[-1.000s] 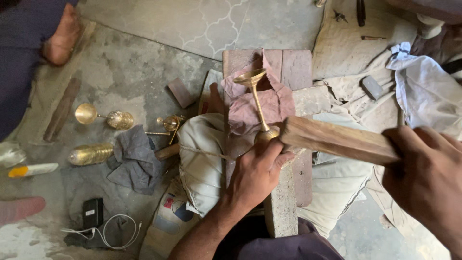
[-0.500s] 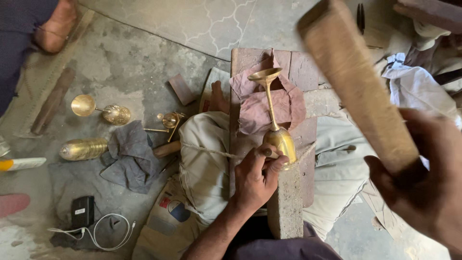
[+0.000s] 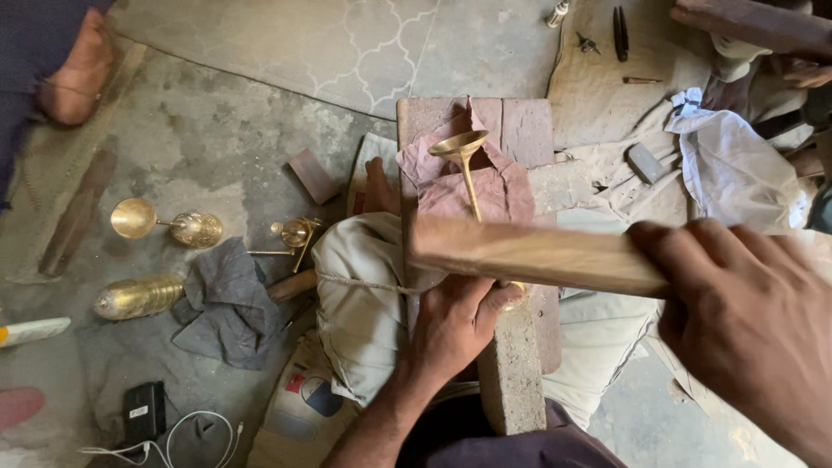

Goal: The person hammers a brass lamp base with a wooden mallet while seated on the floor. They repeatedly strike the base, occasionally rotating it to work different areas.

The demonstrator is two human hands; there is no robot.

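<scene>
Concrete floor, brass goblet (image 3: 466, 165), wooden bat (image 3: 537, 255)

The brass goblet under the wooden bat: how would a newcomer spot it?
Find the pink cloth draped over the wooden block at centre. On it lies a brass goblet, stem running toward the left hand. Unlike the brass goblet on the floor, it is plain and slender.

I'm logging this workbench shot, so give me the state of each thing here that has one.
Brass goblet: lying across the pink cloth, bowl end under the left hand.
Wooden bat: held level in the right hand, blurred.
Second goblet: on its side on the floor.
Engraved brass cup: lying down.
</scene>
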